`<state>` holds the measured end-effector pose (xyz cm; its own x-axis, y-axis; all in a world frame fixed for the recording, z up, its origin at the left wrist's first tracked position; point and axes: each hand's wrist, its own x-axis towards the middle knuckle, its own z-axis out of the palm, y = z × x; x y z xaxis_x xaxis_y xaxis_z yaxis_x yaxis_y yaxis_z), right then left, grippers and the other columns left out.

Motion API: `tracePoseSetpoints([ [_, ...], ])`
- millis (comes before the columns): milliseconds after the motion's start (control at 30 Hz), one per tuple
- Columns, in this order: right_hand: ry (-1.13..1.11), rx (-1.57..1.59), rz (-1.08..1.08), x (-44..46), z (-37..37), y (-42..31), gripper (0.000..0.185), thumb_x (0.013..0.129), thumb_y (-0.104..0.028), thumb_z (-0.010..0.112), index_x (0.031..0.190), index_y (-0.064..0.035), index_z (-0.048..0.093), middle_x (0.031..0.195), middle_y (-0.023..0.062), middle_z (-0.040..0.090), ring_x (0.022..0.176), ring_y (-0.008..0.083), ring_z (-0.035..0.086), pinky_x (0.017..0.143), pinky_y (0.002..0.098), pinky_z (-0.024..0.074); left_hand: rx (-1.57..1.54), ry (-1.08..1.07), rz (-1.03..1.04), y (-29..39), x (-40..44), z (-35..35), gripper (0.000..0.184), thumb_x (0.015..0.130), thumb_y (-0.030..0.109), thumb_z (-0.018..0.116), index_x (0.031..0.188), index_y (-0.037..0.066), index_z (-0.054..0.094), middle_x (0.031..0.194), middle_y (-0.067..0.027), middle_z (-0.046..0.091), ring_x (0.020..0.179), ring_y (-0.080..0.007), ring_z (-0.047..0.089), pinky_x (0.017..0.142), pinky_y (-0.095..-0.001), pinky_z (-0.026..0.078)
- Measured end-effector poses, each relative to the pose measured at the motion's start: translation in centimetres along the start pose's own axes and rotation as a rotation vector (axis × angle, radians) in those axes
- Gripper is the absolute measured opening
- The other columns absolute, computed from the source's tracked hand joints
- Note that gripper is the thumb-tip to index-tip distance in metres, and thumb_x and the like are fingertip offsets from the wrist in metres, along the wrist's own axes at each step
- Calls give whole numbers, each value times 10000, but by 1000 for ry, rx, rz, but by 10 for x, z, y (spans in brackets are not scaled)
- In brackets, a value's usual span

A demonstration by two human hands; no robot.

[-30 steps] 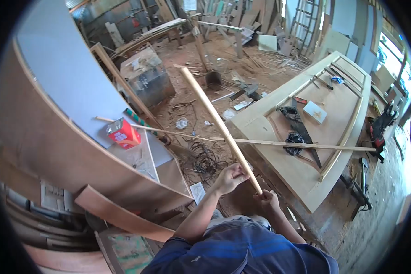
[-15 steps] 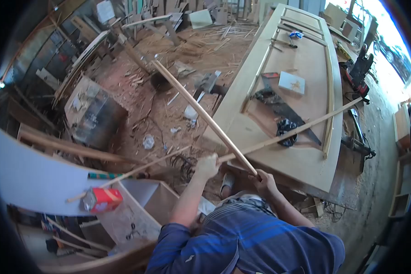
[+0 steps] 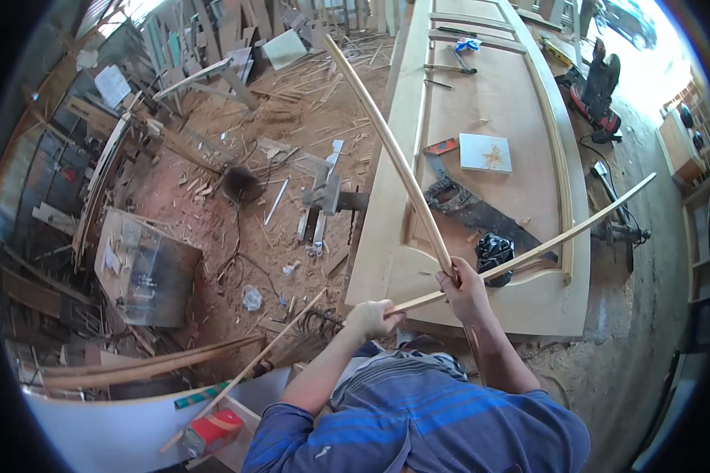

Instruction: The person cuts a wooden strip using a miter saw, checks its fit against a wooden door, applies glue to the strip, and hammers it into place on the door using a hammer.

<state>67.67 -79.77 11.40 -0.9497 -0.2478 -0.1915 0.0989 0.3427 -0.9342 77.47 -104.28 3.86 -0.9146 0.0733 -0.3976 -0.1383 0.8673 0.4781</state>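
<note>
My left hand (image 3: 371, 319) is closed around the near end of a thin wooden strip (image 3: 596, 218), which slants up to the right across the door panel. In my right hand (image 3: 467, 293) is a longer wooden moulding (image 3: 386, 140); it rises up and left, and its lower end passes down beside my forearm. The two pieces cross near my right hand. Beneath them lies the large wooden door panel (image 3: 379, 276) with raised mouldings. On it rest a handsaw (image 3: 493, 217), a black plastic bag (image 3: 495, 256), a white square block (image 3: 485, 153) and a hammer (image 3: 463, 61).
A red can (image 3: 215, 428) stands at lower left, near another thin strip (image 3: 248, 366). A worn box-like block (image 3: 150, 268) sits on the shaving-strewn floor. A red and black power tool (image 3: 597, 98) lies beyond the panel's right side. Scrap boards lean at the back.
My right hand has moved up and forward, and the longer moulding now extends below it past my forearm. My left hand still grips the thin strip. The camera view has shifted.
</note>
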Motion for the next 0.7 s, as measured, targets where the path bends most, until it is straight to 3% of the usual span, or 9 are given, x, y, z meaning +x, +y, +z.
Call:
tracePoseSetpoints([
  [133,43,93,63,8,1,-11,380,1030,-198,742,1342,-2,648,809,81,681,685,151,630,638,339,514,-172,-109,122,46,36,-6,497,1019,553,655,1050,64,736,978,-257,777,967,-474,748,858,-568,578],
  [233,140,103,12,25,10,-2,342,1032,-165,721,1324,-1,650,793,67,669,677,140,630,629,332,515,-221,-17,212,59,75,10,483,1052,504,628,1075,30,722,984,-274,772,981,-480,741,869,-576,574],
  [400,230,31,-37,77,17,-22,273,1042,-147,690,1262,13,664,796,69,665,621,132,635,583,328,521,-219,83,321,76,127,-12,414,1044,396,656,1182,5,672,1126,-270,738,1020,-484,736,901,-581,577],
  [567,180,60,79,164,40,-47,212,1088,-199,651,1119,10,671,780,51,651,593,124,645,524,311,532,-74,110,479,38,150,-19,394,1001,278,697,1276,0,650,1204,-228,711,1127,-444,717,946,-537,586],
  [700,152,138,159,264,72,-23,229,1107,-222,633,1059,-1,672,756,45,632,561,119,623,466,310,507,-49,103,542,4,133,-39,395,992,255,697,1288,-4,652,1204,-221,719,1140,-420,714,955,-517,581],
])
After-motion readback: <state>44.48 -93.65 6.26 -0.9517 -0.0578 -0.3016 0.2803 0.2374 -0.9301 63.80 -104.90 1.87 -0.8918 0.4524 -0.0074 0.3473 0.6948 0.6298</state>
